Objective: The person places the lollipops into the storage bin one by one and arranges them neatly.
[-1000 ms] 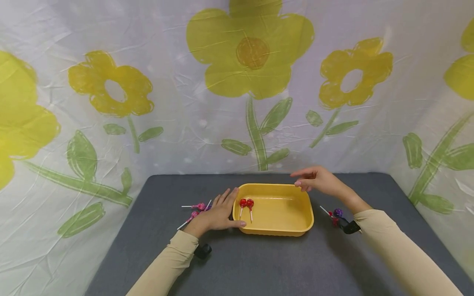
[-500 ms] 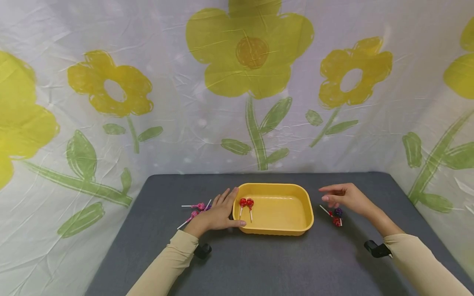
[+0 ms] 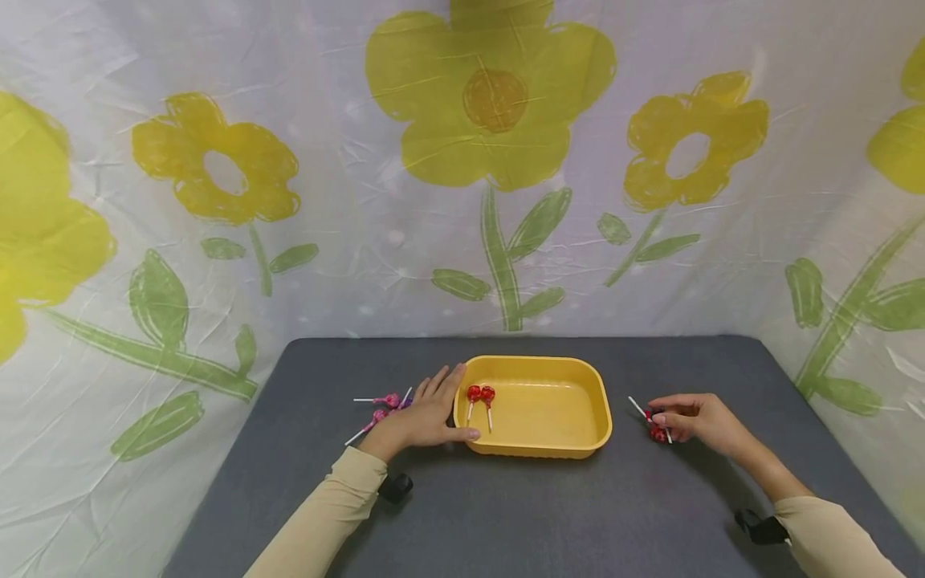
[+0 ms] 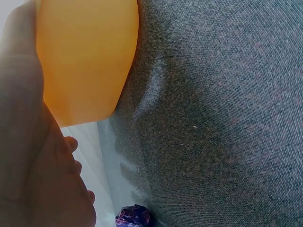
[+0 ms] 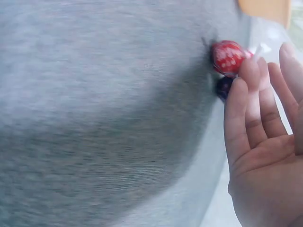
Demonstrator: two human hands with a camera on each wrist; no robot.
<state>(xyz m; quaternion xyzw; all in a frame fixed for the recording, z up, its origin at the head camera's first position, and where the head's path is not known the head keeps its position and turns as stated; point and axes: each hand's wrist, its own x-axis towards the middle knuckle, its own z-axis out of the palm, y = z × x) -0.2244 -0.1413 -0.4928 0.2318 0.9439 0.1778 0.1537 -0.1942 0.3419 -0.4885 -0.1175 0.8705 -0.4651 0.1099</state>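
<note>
My left hand (image 3: pixel 426 417) rests along the left side of a yellow plastic tray (image 3: pixel 549 451), fingers straight and spread, thumb on the front left corner. In the left wrist view the tray's outer wall (image 4: pixel 85 61) is beside the palm. Two red-wrapped lollipops (image 3: pixel 487 395) lie inside the tray. To the right of it, my right hand (image 3: pixel 704 419) reaches down to a small group of lollipops. Its fingertips are right at a red lollipop (image 5: pixel 228 57), thumb and fingers apart. A dark purple lollipop (image 5: pixel 224 89) is beside that one, partly hidden by the fingers.
Pink lollipops (image 3: pixel 379 417) and a purple one (image 4: pixel 132 216) lie left of the tray, partly behind my left hand. All stand on a dark grey table (image 3: pixel 535 522). A white cloth (image 3: pixel 347 265) with printed yellow flowers hangs behind the table.
My right hand has moved from above the tray's far right corner, right and down toward me, to the lollipops at the right. My left hand and the tray stay in place.
</note>
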